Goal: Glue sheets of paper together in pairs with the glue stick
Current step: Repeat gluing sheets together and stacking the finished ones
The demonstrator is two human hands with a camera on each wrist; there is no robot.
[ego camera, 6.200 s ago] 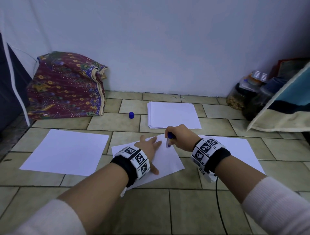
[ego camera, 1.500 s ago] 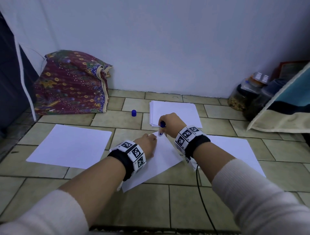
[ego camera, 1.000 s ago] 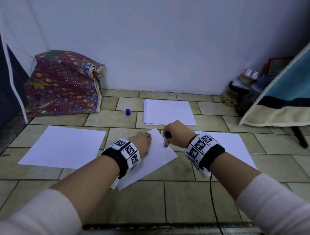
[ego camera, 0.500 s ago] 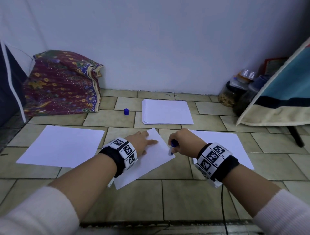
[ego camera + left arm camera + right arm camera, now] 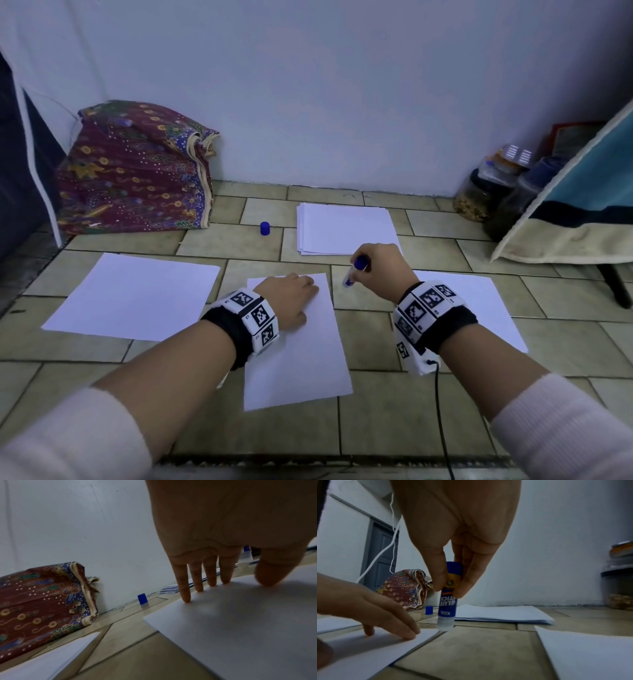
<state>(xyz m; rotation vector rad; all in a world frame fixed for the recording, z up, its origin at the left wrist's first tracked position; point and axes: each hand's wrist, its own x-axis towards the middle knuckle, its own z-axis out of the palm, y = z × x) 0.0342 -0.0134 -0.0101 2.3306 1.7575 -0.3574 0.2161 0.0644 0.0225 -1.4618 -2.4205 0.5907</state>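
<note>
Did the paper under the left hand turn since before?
Yes. The white sheet of paper under the left hand has turned: it lay slanted across the floor tiles' grout lines, and now lies nearly square with them.

A plain pale wall [image 5: 342, 85] stands at the far side above a floor of beige tiles [image 5: 373, 404] with dark joints. A patterned maroon cloth bundle [image 5: 133, 171] leans far left; jars [image 5: 486, 195] crowd the far right corner. Light is dim.

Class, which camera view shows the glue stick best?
The right wrist view: the glue stick fills mid-frame, label readable, pinched by the right hand. The head view shows it small; the left wrist view barely a sliver.
</note>
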